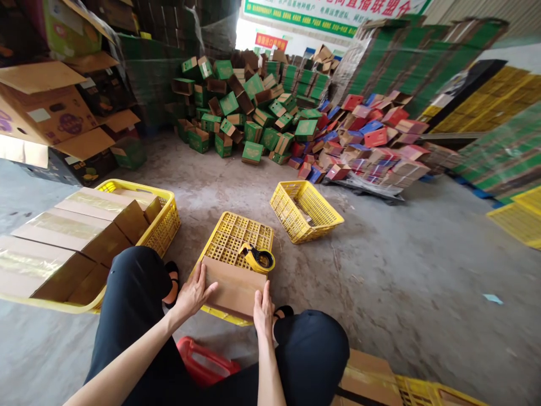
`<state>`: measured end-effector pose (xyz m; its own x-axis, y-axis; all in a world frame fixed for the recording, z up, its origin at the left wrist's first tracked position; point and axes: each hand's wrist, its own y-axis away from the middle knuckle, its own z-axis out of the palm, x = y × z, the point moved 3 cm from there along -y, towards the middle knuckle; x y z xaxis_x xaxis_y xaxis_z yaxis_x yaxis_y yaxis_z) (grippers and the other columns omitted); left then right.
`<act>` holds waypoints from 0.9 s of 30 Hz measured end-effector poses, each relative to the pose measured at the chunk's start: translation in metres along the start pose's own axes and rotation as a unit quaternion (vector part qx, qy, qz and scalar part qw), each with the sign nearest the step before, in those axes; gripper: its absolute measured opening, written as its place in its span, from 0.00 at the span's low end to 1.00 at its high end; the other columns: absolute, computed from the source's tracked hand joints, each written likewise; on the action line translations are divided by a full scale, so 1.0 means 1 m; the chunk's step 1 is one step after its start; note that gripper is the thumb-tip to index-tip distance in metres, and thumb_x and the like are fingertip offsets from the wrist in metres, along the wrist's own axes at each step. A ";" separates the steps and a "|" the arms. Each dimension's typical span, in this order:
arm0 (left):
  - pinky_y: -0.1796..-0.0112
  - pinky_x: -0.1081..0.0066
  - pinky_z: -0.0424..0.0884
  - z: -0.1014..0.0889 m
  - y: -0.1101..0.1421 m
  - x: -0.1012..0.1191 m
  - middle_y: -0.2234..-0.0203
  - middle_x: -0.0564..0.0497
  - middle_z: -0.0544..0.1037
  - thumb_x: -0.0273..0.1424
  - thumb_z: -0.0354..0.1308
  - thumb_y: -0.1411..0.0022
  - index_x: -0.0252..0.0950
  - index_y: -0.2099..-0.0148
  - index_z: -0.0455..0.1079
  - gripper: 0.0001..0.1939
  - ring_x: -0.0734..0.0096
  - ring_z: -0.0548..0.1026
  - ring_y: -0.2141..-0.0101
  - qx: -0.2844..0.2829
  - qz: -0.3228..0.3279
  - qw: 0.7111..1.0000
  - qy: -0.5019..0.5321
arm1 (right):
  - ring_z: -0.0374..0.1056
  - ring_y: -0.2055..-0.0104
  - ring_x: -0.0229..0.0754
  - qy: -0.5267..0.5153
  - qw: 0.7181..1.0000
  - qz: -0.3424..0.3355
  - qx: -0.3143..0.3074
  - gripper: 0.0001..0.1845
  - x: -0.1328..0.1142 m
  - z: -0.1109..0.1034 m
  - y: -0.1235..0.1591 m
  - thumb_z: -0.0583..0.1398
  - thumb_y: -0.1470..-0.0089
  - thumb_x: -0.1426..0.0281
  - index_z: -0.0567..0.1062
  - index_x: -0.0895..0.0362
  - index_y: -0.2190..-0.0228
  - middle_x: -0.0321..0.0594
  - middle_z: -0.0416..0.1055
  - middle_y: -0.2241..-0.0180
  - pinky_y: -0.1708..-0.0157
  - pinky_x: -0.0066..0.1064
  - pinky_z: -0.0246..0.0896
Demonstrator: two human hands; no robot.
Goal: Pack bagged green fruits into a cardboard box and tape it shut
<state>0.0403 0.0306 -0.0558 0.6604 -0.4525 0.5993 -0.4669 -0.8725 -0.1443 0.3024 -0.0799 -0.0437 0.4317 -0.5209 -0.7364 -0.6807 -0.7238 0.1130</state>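
A small brown cardboard box (234, 287) rests on an upturned yellow plastic crate (236, 234) between my knees. My left hand (193, 293) grips the box's left end, fingers curled over its top edge. My right hand (264, 309) presses against the box's right end with fingers together and pointing up. A yellow tape dispenser (257, 258) lies on the crate just beyond the box.
To my left a yellow crate (163, 225) holds several taped brown boxes (84, 225). Another yellow crate (305, 210) sits tilted on the concrete floor ahead. Piles of green boxes (249, 113) and red and blue boxes (372, 141) fill the back. A red stool (203, 361) is under me.
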 end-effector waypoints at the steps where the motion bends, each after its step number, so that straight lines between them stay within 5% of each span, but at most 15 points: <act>1: 0.39 0.43 0.68 0.002 0.001 0.001 0.28 0.24 0.54 0.60 0.38 0.27 0.28 0.26 0.52 0.45 0.34 0.59 0.31 0.024 -0.008 0.999 -0.033 | 0.66 0.35 0.61 -0.003 1.000 0.027 -0.016 0.48 -0.001 -0.001 -0.003 0.47 0.39 0.41 0.65 0.61 0.32 0.56 0.69 0.36 0.35 0.49 0.56; 5: 0.43 0.48 0.73 0.008 0.002 0.004 0.31 0.18 0.56 0.59 0.36 0.26 0.20 0.26 0.49 0.47 0.33 0.64 0.34 0.073 0.008 0.991 -0.108 | 0.66 0.35 0.62 -0.033 0.992 0.101 -0.061 0.45 -0.008 -0.004 -0.023 0.54 0.40 0.47 0.64 0.61 0.31 0.57 0.70 0.36 0.33 0.49 0.53; 11: 0.41 0.47 0.71 0.008 -0.003 -0.002 0.30 0.20 0.55 0.53 0.42 0.24 0.27 0.24 0.41 0.42 0.36 0.67 0.35 0.053 0.019 0.991 -0.121 | 0.62 0.31 0.55 -0.127 0.989 0.056 -0.049 0.47 -0.019 -0.006 -0.044 0.58 0.47 0.45 0.68 0.58 0.34 0.49 0.66 0.33 0.34 0.41 0.56; 16: 0.41 0.48 0.71 0.006 -0.001 -0.002 0.29 0.19 0.53 0.53 0.43 0.24 0.27 0.23 0.40 0.43 0.37 0.66 0.34 0.041 0.023 0.992 -0.115 | 0.60 0.30 0.53 -0.194 0.980 0.027 -0.030 0.47 -0.023 -0.006 -0.039 0.59 0.49 0.45 0.70 0.59 0.35 0.48 0.65 0.32 0.32 0.39 0.54; 22: 0.47 0.51 0.77 0.001 -0.001 0.006 0.29 0.19 0.52 0.54 0.41 0.24 0.25 0.24 0.45 0.42 0.37 0.74 0.40 0.004 -0.005 0.991 -0.132 | 0.69 0.37 0.59 -0.249 0.962 0.108 -0.030 0.40 -0.022 -0.013 -0.027 0.66 0.54 0.45 0.80 0.55 0.44 0.48 0.79 0.44 0.41 0.44 0.65; 27: 0.53 0.57 0.81 -0.006 -0.002 0.011 0.27 0.23 0.49 0.52 0.41 0.23 0.26 0.23 0.46 0.41 0.40 0.76 0.42 -0.034 -0.057 0.988 -0.136 | 0.69 0.37 0.62 -0.261 0.955 0.133 -0.056 0.36 -0.023 -0.020 -0.007 0.63 0.50 0.42 0.83 0.51 0.49 0.49 0.78 0.45 0.43 0.54 0.66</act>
<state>0.0451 0.0283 -0.0441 0.8408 -0.3927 0.3727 -0.4126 -0.9105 -0.0285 0.3091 -0.0720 -0.0141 -0.1200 -0.4179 -0.9005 -0.6447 -0.6569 0.3908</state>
